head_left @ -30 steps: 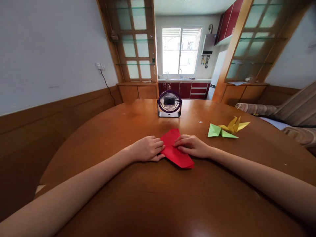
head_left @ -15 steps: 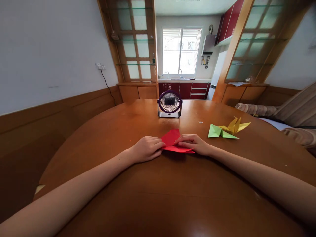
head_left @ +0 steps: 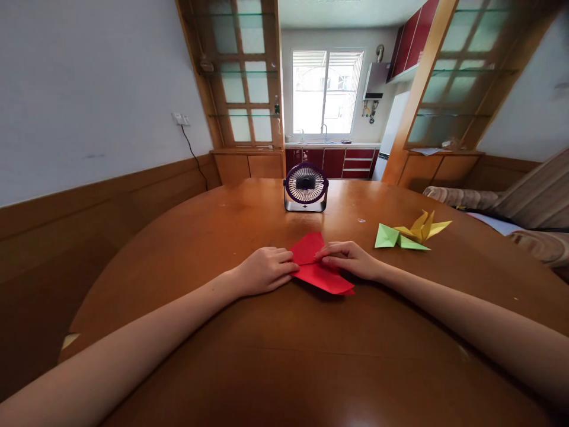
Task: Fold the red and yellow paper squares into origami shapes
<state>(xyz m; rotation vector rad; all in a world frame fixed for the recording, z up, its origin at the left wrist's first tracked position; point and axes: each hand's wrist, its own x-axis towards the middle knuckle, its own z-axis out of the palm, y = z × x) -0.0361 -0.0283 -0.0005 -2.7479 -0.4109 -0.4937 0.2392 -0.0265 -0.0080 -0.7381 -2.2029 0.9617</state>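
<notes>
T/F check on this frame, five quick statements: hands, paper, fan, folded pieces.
1. Both hands touch the red paper. True: left hand, right hand.
2. The fan sits beyond the paper. True.
3. The folded green piece lies by the left hand. False: it lies right of the right hand.
4. The yellow piece is held up. False: it rests on the table.
5. The red paper is crumpled. False: folded flat.

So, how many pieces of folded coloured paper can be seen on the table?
3. The red paper lies between the left hand and the right hand, which touch it. The green piece and the yellow piece lie together at the right.
</notes>
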